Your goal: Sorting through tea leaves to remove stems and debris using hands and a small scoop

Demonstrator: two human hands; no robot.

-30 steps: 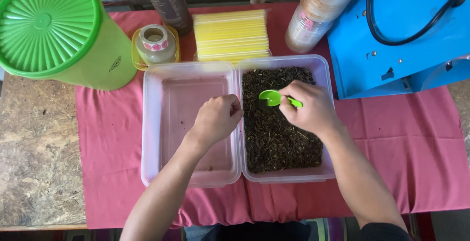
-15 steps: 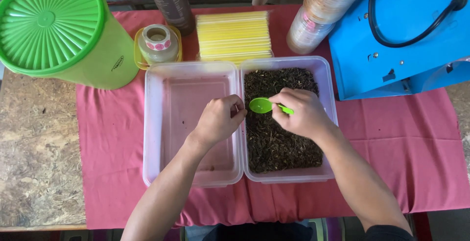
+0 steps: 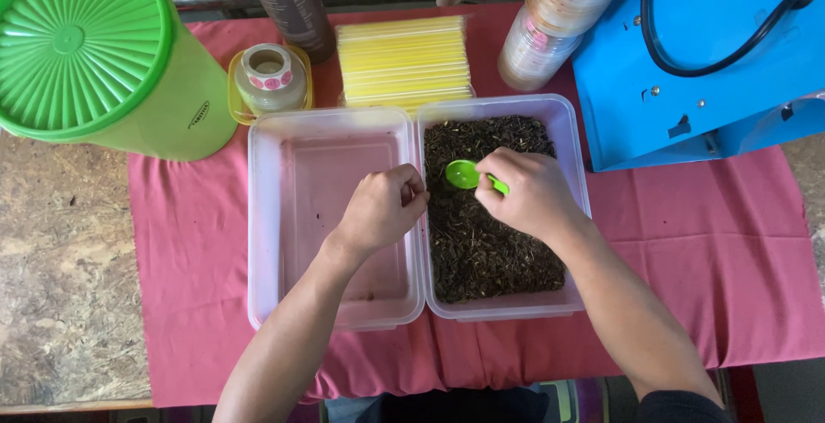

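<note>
**Hands over the paired plastic tubs**

Our right hand (image 3: 531, 195) is closed around the handle of a small green scoop (image 3: 465, 174), bowl pointing left, held just above the dark dried leaves (image 3: 481, 234). That grip lets the bowl dip and lift without the fingers touching the leaves. Our left hand (image 3: 378, 208) is curled into a loose fist over the shared wall where the two tubs meet; we cannot tell whether anything is pinched inside it.

Items, placed relative to the leaf-filled tub (image 3: 563, 217):
- Nearly empty clear tub (image 3: 266, 225), touching its left side, so the scoop's reach between the two is short.
- Pack of yellow straws (image 3: 404, 58), just behind it.
- Roll of round stickers (image 3: 268, 75) in a yellow dish, behind and to the left.
- Tall green canister (image 3: 86, 53) with ribbed lid, far left.
- Stack of cups in a sleeve (image 3: 550, 19), behind and right.
- Blue machine (image 3: 713, 53), right.
- Pink cloth (image 3: 722, 260) beneath, covering the bench (image 3: 60, 285), probably to catch spills.
</note>
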